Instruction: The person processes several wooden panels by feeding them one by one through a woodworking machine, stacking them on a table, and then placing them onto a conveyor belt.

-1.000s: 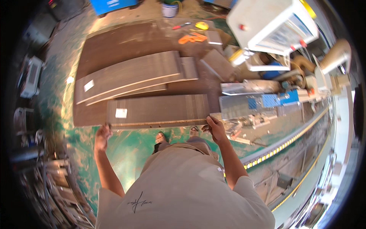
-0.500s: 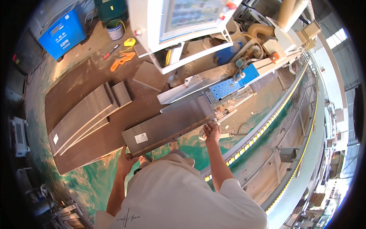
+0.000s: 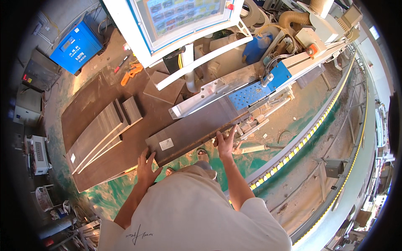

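Observation:
A long dark-brown board [image 3: 192, 131] with a white label [image 3: 166, 144] near its left end lies in front of me. Its right end meets the blue perforated plate [image 3: 251, 94] of a machine. My left hand [image 3: 147, 170] is at the board's left end, its fingers spread and touching the corner. Along the near edge, towards the right, my right hand [image 3: 225, 144] rests with its fingers apart against the board's side; part of its grip is hidden by the hand itself. Neither hand is closed around the board.
Curved brown panels [image 3: 100, 129] lie stacked on the brown table [image 3: 88, 104] at left. A control screen [image 3: 180, 19] hangs above the far side. Orange pliers-like tool [image 3: 132, 73] and a blue cabinet [image 3: 76, 44] are beyond. A yellow-marked rail [image 3: 289, 157] runs at right.
The board has shifted right, its end now up against the blue plate. My left hand has spread its fingers on the board's end, and my right hand has opened from a curled shape.

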`<action>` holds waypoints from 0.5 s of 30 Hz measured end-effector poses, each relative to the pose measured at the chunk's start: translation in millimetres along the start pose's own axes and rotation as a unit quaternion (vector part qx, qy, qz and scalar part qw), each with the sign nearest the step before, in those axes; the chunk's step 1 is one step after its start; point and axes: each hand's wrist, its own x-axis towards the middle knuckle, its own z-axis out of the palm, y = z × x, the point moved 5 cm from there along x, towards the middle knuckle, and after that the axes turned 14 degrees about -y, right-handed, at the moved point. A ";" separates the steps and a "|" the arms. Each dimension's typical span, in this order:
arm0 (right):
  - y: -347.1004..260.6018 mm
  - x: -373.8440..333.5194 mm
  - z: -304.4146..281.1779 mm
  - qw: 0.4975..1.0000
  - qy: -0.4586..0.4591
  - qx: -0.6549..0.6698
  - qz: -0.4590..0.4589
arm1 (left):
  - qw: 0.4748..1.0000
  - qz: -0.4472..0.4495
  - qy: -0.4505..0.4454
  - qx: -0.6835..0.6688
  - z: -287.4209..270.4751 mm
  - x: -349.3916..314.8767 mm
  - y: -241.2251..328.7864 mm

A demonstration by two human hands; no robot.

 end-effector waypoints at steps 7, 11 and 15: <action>-21.1 11.3 -18.5 1.000 -0.010 0.009 0.011 | 0.998 0.054 -0.034 0.019 0.0 26.1 21.7; -32.4 35.7 -59.2 1.000 -0.002 0.022 0.013 | 0.993 0.112 -0.023 0.027 -2.3 58.8 60.7; -55.1 54.1 -89.7 0.998 -0.009 0.041 0.036 | 0.987 0.148 -0.016 0.059 3.4 89.3 98.9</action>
